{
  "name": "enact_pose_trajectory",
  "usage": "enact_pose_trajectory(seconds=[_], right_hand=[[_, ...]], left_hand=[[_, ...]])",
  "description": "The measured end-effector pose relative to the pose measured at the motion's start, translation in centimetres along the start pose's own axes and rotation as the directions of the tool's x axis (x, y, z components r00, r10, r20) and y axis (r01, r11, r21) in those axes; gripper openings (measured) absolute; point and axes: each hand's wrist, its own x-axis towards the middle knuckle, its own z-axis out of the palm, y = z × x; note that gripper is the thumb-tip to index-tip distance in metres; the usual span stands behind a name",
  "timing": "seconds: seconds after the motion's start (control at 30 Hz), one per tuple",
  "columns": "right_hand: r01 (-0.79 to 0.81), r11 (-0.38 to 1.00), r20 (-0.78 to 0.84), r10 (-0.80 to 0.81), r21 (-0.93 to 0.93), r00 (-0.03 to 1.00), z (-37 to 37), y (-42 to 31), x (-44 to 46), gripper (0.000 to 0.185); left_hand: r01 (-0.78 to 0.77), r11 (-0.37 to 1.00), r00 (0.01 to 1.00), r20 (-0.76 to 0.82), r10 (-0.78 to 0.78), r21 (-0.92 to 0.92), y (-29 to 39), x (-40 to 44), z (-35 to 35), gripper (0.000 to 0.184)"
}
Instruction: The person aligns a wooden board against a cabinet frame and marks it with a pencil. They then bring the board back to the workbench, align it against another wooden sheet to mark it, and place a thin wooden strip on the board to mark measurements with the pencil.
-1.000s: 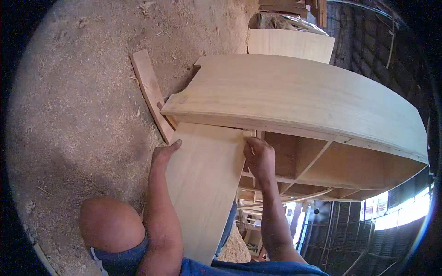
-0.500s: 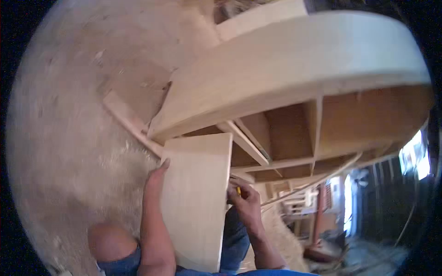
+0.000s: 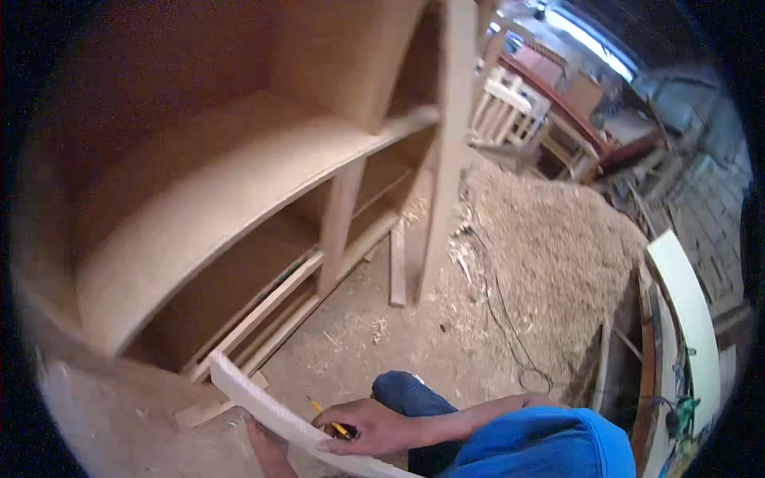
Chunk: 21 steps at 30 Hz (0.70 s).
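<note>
A pale wooden board (image 3: 296,429), seen nearly edge-on, runs from the cabinet's lower front down to the bottom of the view. My left hand (image 3: 269,448) holds it from the left side, its fingers mostly behind the board. My right hand (image 3: 370,426) is curled around a yellow pencil (image 3: 340,429), with fingertips against the board's right side. The large wooden cabinet (image 3: 231,167) with open compartments fills the upper left. A narrow framed piece (image 3: 267,304) lies in its lower opening, close to the board's far end.
A wood strip (image 3: 397,263) rests on the floor by the cabinet's side. A big sawdust pile (image 3: 550,239) with a dark cable (image 3: 506,327) lies right of centre. Slatted furniture (image 3: 502,103) stands behind. At the right are a pale curved panel (image 3: 689,311) and a green tool (image 3: 681,416).
The view has swung right, to the cabinet's open front and the sawdust. The board, earlier seen broad-faced, now shows its edge. My right hand has moved from the board's top corner to lower along its side.
</note>
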Motion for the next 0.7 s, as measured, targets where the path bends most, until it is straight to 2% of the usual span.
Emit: enact_pose_trajectory(seconds=[0.07, 0.1, 0.2, 0.33, 0.37, 0.47, 0.5, 0.6, 0.7], right_hand=[[0.002, 1.000, -0.040, -0.001, 0.009, 0.999, -3.5, -4.2, -2.8, 0.042], [-0.096, 0.993, -0.001, 0.096, 0.070, 0.995, -5.5, -6.5, -3.5, 0.045], [-0.085, 0.993, -0.148, 0.097, 0.087, 0.984, -10.5, -11.8, -7.7, 0.046], [-0.249, 0.961, -0.238, 0.271, 0.117, 0.933, -16.4, -21.7, -18.8, 0.046], [-0.318, 0.946, -0.253, 0.324, 0.065, 0.912, -16.8, -23.0, -21.7, 0.049], [-0.418, 0.908, -0.444, 0.369, -0.013, 0.816, -14.8, -25.7, -31.6, 0.041], [-0.419, 0.908, -0.612, 0.328, -0.006, 0.720, -13.9, -28.0, -34.5, 0.038], [-0.532, 0.827, -0.682, 0.497, 0.183, 0.537, -13.5, -33.2, -41.1, 0.040], [-0.486, 0.847, -0.905, 0.361, 0.218, 0.224, -12.5, -34.1, -46.5, 0.038]], left_hand=[[0.026, 1.000, 1.000, -0.013, -0.026, -0.005, 0.7, -2.8, 3.7, 0.042], [0.045, 0.999, 0.999, -0.012, -0.045, 0.011, 1.2, -3.7, 5.5, 0.042], [0.075, 0.993, 0.997, -0.003, -0.075, 0.086, 4.4, -7.2, 12.4, 0.044], [0.095, 0.975, 0.991, 0.074, -0.112, 0.199, 7.2, -13.7, 24.8, 0.046], [0.111, 0.967, 0.985, 0.105, -0.138, 0.229, 7.5, -15.2, 28.1, 0.046], [0.156, 0.931, 0.947, 0.217, -0.235, 0.329, 7.2, -20.6, 38.1, 0.048], [0.166, 0.919, 0.930, 0.254, -0.266, 0.357, 6.8, -22.2, 41.1, 0.049], [0.182, 0.873, 0.851, 0.373, -0.370, 0.453, 4.5, -27.6, 50.3, 0.051], [0.184, 0.822, 0.742, 0.472, -0.475, 0.538, 0.6, -33.4, 58.4, 0.053]])
